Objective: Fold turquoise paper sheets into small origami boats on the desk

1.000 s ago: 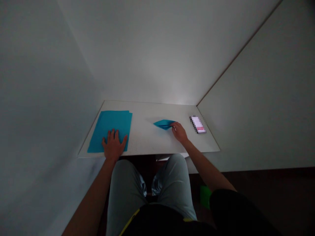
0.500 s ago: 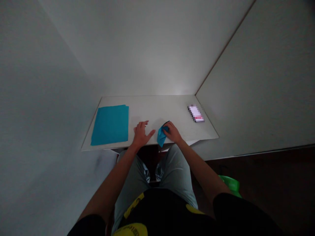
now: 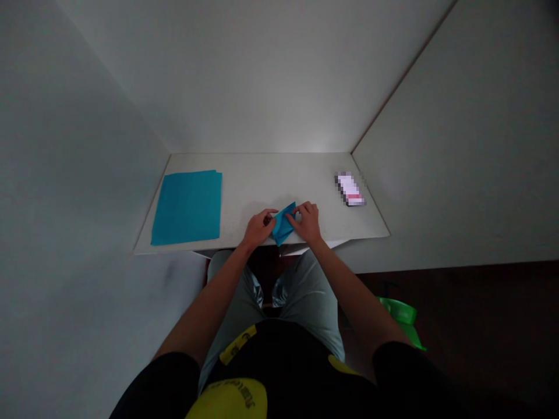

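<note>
A small piece of folded blue paper (image 3: pixel 283 224) is between my hands, just above the front edge of the white table. My left hand (image 3: pixel 260 227) pinches its left side, thumb in front and fingers curled behind. On the paper's right side, my right hand (image 3: pixel 306 222) grips it between thumb and fingertips. The paper is tilted, with one corner pointing down toward me and another up to the right. Fingertips behind the paper are partly hidden.
At the left of the white table (image 3: pixel 253 180) lies a stack of flat blue paper sheets (image 3: pixel 187 208). A phone (image 3: pixel 350 189) with a lit, blurred screen rests at the right. Walls enclose the table's back and sides. A green plastic object (image 3: pixel 399 314) stands on the floor at lower right.
My left hand has moved right and taken hold of the paper's left side. The right hand keeps its grip, and the paper has turned and opened wider. The view has shifted slightly.
</note>
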A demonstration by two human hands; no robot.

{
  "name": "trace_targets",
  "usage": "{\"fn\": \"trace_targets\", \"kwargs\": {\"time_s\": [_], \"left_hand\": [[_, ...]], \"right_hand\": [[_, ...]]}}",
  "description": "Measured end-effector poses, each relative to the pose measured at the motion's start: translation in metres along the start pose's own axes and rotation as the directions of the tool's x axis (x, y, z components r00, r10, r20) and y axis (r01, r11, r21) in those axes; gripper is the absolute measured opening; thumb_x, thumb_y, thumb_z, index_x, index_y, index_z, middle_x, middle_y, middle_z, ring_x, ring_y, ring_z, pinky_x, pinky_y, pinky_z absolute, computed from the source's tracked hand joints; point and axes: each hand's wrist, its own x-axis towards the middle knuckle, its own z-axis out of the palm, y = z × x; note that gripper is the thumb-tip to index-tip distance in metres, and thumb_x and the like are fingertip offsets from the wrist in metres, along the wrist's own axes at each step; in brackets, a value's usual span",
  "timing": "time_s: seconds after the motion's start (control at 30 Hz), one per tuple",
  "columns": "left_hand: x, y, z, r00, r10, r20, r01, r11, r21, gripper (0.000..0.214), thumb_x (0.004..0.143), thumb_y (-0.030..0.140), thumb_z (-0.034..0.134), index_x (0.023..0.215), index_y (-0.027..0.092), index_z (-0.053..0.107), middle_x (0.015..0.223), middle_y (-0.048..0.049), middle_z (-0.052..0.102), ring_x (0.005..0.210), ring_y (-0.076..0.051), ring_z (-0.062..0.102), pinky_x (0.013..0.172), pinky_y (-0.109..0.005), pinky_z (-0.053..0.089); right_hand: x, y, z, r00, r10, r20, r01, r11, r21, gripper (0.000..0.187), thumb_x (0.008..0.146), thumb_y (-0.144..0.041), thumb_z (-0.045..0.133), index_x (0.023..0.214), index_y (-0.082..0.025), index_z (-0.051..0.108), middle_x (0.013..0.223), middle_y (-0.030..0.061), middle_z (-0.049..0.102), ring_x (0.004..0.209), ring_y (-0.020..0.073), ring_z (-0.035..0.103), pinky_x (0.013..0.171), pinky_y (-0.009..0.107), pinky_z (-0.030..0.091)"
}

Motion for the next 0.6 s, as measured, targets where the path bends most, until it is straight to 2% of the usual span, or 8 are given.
{"fn": "trace_targets", "kwargs": {"time_s": [0.07,0.23,0.4,0.6], "left_hand": [[0.000,-0.001,0.001,0.999,0.026,0.023,-0.026,1.000,0.012,0.037,0.096,0.028,0.065,0.130,0.022,0.079,0.084,0.0004,0.075,0.072,-0.015,0.068,0.072,-0.027,0.052],[0.000,0.001,-0.001,0.991,0.099,0.091,-0.109,0.988,0.109,0.040,0.092,0.024,0.069,0.130,0.025,0.082,0.085,0.0000,0.077,0.071,-0.015,0.067,0.076,-0.028,0.054],[-0.001,0.008,-0.003,0.979,0.151,0.139,-0.172,0.973,0.152,0.037,0.093,0.028,0.073,0.129,0.026,0.083,0.094,-0.0023,0.080,0.073,-0.015,0.069,0.080,-0.029,0.055],[-0.001,0.009,-0.003,0.979,0.144,0.144,-0.167,0.973,0.161,0.037,0.092,0.027,0.075,0.128,0.027,0.083,0.098,-0.0023,0.081,0.074,-0.015,0.071,0.081,-0.030,0.056]], "right_hand": [[0.001,0.000,-0.001,0.998,0.061,-0.007,-0.061,0.998,-0.007,0.025,0.099,-0.048,0.075,0.097,-0.023,0.076,0.103,0.0099,0.067,0.103,0.0304,0.057,0.099,0.046,0.043],[0.006,-0.002,-0.002,0.980,0.190,0.061,-0.189,0.982,-0.029,0.025,0.102,-0.045,0.069,0.096,-0.022,0.078,0.095,0.0075,0.070,0.100,0.0286,0.062,0.094,0.043,0.040],[0.011,-0.007,-0.004,0.963,0.241,0.122,-0.241,0.970,-0.010,0.027,0.102,-0.044,0.065,0.098,-0.022,0.079,0.096,0.0071,0.075,0.099,0.0275,0.066,0.094,0.042,0.040],[0.011,-0.003,-0.003,0.964,0.239,0.116,-0.247,0.967,0.061,0.036,0.106,-0.051,0.057,0.100,-0.023,0.079,0.098,0.0068,0.079,0.096,0.0256,0.068,0.097,0.043,0.040]]}}
